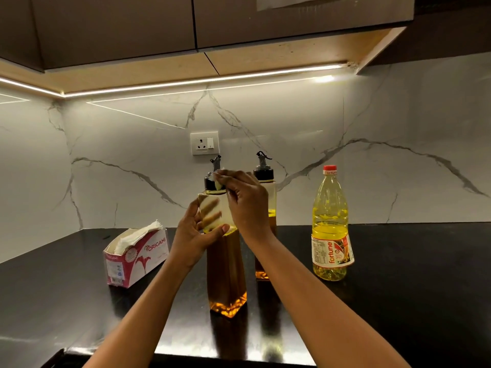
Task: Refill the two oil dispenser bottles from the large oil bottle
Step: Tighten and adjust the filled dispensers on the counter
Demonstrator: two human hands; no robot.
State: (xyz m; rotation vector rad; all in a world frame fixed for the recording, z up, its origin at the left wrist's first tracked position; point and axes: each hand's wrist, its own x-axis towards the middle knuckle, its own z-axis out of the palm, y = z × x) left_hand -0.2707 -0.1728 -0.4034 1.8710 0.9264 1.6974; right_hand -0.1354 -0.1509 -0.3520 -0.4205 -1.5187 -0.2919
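A tall square glass dispenser bottle [226,272] with a black spout cap stands on the black counter, holding amber oil to about its shoulder. My left hand [191,236] grips its upper body. My right hand [245,201] presses a small white tissue [215,177] against the black cap. A second dispenser bottle [265,205] with the same cap stands just behind, partly hidden by my right hand and wrist. The large yellow oil bottle [330,229], red cap on, stands apart at the right.
A pink and white tissue box [136,257] with tissues sticking out lies on the black counter [411,274] at the left. A wall socket [204,142] sits on the marble backsplash. Cabinets hang overhead. The counter's front edge runs near the bottom.
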